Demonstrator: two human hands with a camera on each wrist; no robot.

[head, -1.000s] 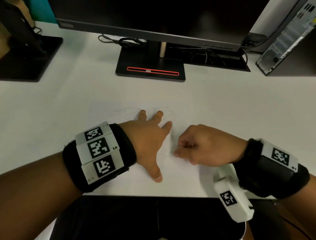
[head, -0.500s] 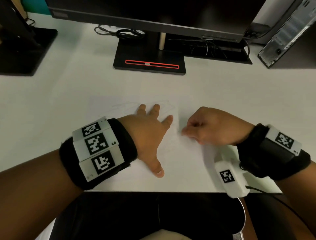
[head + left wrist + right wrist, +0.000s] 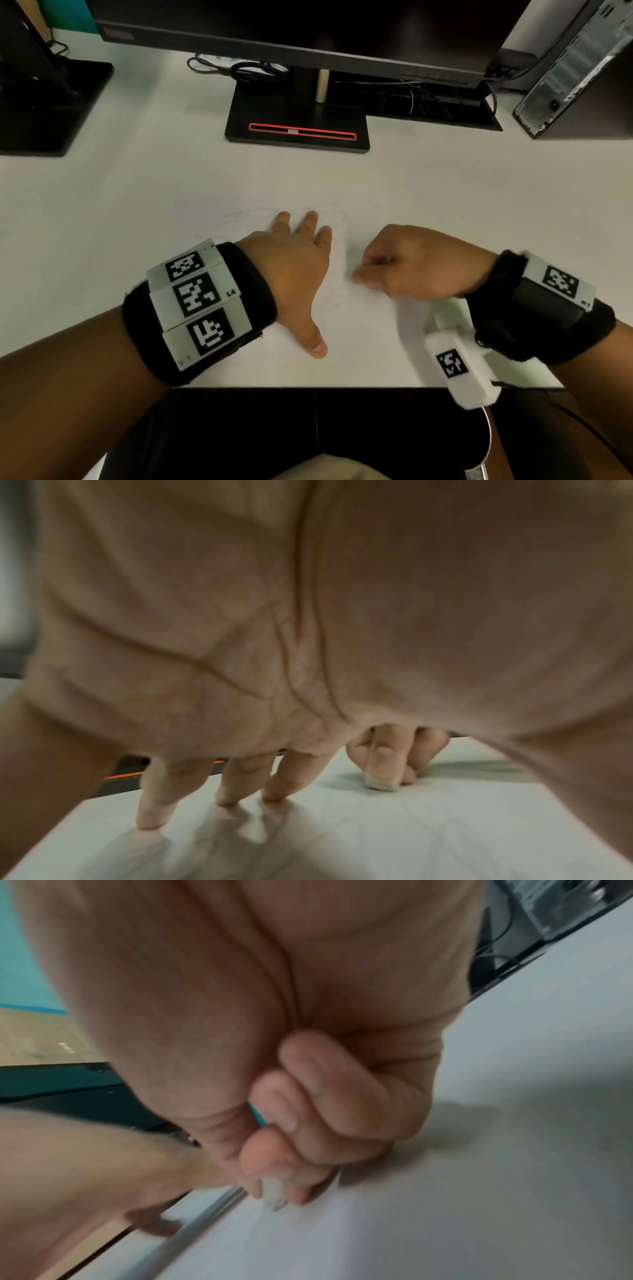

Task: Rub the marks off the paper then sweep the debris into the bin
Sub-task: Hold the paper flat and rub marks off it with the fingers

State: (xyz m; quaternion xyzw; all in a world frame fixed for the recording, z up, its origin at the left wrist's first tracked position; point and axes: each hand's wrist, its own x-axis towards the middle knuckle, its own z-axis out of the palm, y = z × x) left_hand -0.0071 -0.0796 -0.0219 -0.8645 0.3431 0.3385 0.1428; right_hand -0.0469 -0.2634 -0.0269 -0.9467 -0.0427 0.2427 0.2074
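A white sheet of paper (image 3: 359,329) with faint pencil scribbles (image 3: 246,216) lies on the white desk near its front edge. My left hand (image 3: 298,260) presses flat on the paper with fingers spread, thumb toward me; its fingertips (image 3: 150,818) touch the sheet. My right hand (image 3: 404,267) is curled to the right of it and pinches a small white eraser (image 3: 274,1195) whose tip touches the paper (image 3: 377,1231). The eraser (image 3: 380,783) also shows in the left wrist view, under the right fingertips. No bin is in view.
A monitor stand (image 3: 298,116) with a red-outlined slot sits behind the paper, cables (image 3: 253,70) beside it. A second black stand (image 3: 44,106) is at far left, a computer tower (image 3: 579,68) at far right. The desk's front edge (image 3: 308,387) runs just below my hands.
My right hand with the eraser moved up the paper away from me, then back down and slightly left, a rubbing stroke. The left hand stays pressed on the sheet.
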